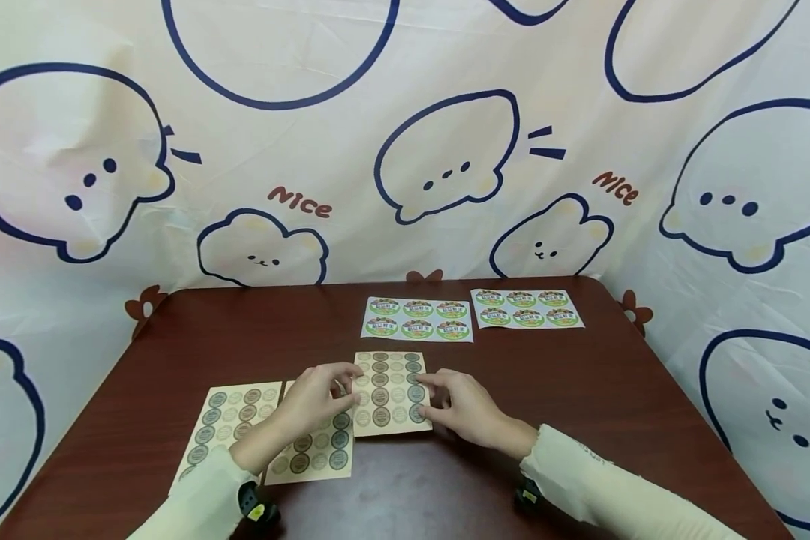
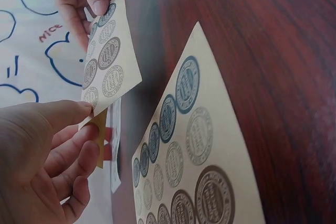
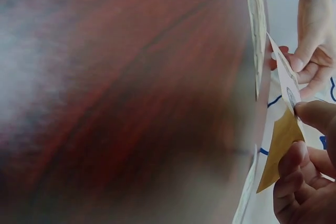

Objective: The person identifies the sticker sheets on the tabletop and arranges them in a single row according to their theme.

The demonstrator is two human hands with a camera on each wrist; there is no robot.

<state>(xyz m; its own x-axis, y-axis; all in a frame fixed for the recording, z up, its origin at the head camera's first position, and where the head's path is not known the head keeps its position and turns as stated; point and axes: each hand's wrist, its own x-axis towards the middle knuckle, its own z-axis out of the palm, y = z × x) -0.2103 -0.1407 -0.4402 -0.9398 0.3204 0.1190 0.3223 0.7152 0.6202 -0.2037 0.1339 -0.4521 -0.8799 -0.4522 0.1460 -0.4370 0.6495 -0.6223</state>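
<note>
my left hand (image 1: 315,397) and right hand (image 1: 469,409) pinch the sticker sheet (image 1: 389,394) by opposite edges, likely to stop it sagging.

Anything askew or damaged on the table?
Minor only: the right green-label sheet sits farther back than the left green-label sheet, so their edges don't line up. No spills or tears visible; the cream sticker sheet between left hand and right hand looks intact.

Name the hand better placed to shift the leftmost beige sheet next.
Probably the left hand: it is nearer the leftmost sheet, while the right hand is beyond the held sheet. Both pinch that one, so left must let go first.
</note>
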